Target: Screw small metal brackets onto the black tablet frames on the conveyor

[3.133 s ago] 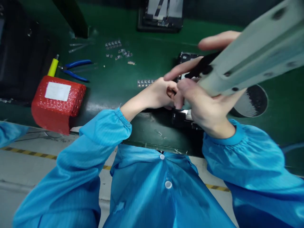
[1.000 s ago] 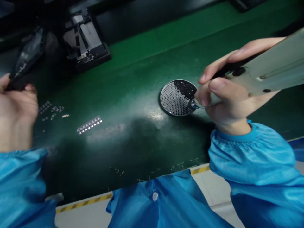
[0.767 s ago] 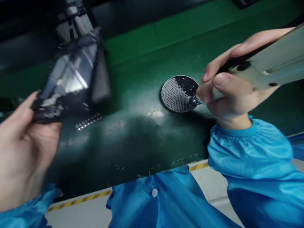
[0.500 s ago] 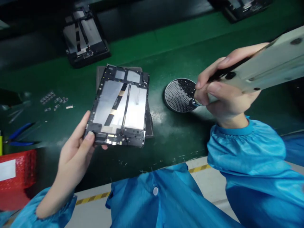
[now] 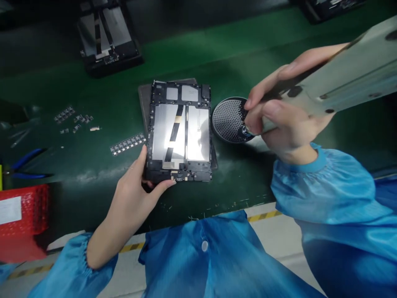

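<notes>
The flat, black-framed open tablet chassis with silvery shield plates and thin ribbon cables [image 5: 180, 132] looks light, stiff and thin, and probably fragile across its bare middle, so the plain frame edges and corners seem the safest places to take hold, well clear of the cables. It lies on a dark grey pad [image 5: 143, 99] on the green work mat [image 5: 248, 54], its long side running away from the person. The left hand [image 5: 136, 192] pinches its near left corner, thumb on top and fingers curled underneath. Just to its right sits a round perforated metal screw dish [image 5: 226, 120]; the right hand [image 5: 279, 124] is wrapped closed around a pale grey electric screwdriver [image 5: 344, 82], tip over the dish's right edge. Left of the chassis lie a strip of small parts [image 5: 127, 143] and blue-handled pliers [image 5: 26, 165]; a second chassis [image 5: 107, 35] rests farther back.
</notes>
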Tool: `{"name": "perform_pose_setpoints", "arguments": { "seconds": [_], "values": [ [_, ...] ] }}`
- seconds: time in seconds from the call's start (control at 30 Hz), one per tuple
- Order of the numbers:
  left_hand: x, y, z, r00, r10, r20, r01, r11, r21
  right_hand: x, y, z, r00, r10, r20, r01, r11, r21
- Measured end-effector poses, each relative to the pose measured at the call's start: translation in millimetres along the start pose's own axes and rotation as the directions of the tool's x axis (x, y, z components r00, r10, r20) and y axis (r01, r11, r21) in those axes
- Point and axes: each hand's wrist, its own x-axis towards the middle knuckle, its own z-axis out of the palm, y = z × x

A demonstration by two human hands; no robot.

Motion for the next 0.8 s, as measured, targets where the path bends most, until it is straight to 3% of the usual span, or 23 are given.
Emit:
{"name": "perform_pose_setpoints", "arguments": {
  "seconds": [0.17,0.3,0.43,0.63,0.8],
  "values": [
    [6,14,0.1,0.999,-0.043,0.01,0.04,0.981,0.189,4,-7,-2,1.0,0.004,0.012,-0.002,0.995,-0.105],
    [11,19,-0.3,0.999,-0.041,0.028,0.027,0.916,0.399,1,-10,-2,1.0,0.022,0.011,-0.021,0.997,-0.076],
    [23,20,-27.2,0.997,-0.03,0.072,-0.007,0.887,0.461,-5,-9,-7,0.997,0.075,-0.018,-0.075,0.997,-0.035],
    [65,-14,-79.1,0.998,0.052,-0.041,-0.028,0.892,0.452,-3,-5,-4,0.999,0.023,-0.027,-0.023,0.999,0.023],
    [93,-40,-88.1,1.0,0.026,0.01,-0.027,0.936,0.35,-1,-7,-2,0.997,0.072,-0.008,-0.072,0.997,0.019]
  ]
}}
